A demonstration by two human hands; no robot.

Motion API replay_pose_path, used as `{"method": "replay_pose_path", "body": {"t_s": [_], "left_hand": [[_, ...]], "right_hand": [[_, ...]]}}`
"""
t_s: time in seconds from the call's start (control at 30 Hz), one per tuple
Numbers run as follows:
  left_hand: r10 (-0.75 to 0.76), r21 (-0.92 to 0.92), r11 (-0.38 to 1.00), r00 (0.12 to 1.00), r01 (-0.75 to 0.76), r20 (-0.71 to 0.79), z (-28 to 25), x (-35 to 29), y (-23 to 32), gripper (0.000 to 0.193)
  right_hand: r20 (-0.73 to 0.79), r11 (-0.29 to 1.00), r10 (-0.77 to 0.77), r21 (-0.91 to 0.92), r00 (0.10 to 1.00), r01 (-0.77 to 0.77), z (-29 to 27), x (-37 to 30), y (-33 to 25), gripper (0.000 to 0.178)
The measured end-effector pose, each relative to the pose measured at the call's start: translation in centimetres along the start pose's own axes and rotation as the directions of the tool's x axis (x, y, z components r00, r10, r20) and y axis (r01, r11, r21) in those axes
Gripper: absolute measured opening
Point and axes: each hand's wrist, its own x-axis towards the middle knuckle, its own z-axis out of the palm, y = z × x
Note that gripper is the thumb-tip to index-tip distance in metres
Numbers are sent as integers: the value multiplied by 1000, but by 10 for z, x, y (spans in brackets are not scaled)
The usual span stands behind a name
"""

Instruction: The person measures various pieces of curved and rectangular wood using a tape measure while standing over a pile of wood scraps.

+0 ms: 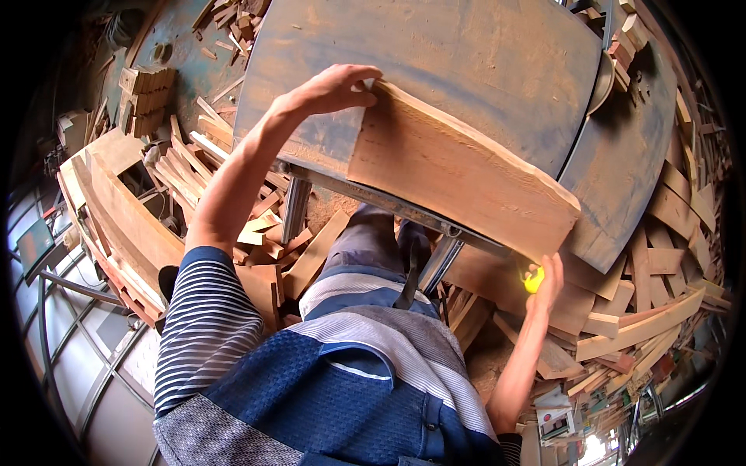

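Note:
A wide wooden board (458, 171) lies tilted across the near edge of a dusty metal machine table (435, 46); its long far edge looks rough and uneven. My left hand (342, 89) is at the board's upper left corner, with thumb and fingers closed around it. At the opposite, lower right corner is my right hand (552, 281), fingers curled around a small, rounded, bright yellow object (534, 280). Most of that object hides behind the fingers, so its kind is unclear. Whether the right fingertips also touch the board, I cannot tell.
Curved planks (128, 206) are stacked at the left, beside loose offcuts (186, 175). More boards and scraps (645, 326) pile up at the right. A narrow slot with a curved metal part (602, 84) divides the table. Sawdust covers its top.

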Motion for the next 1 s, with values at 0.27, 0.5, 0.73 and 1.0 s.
{"method": "replay_pose_path", "body": {"t_s": [0.27,0.5,0.73,1.0], "left_hand": [[-119,-146,983,992,113,-31,3,-26,-11,56],[211,354,935,854,-34,-475,62,-50,16,52],[300,434,868,952,-243,-68,143,-68,145,80],[460,114,879,887,-462,49,179,-85,217,63]], "right_hand": [[159,1000,-3,13,987,1,-11,-7,15,48],[85,991,-33,136,996,21,-10,-16,35,67],[80,961,-86,269,993,62,-17,-24,54,70],[60,957,-273,123,960,264,-31,-56,46,71]]}}
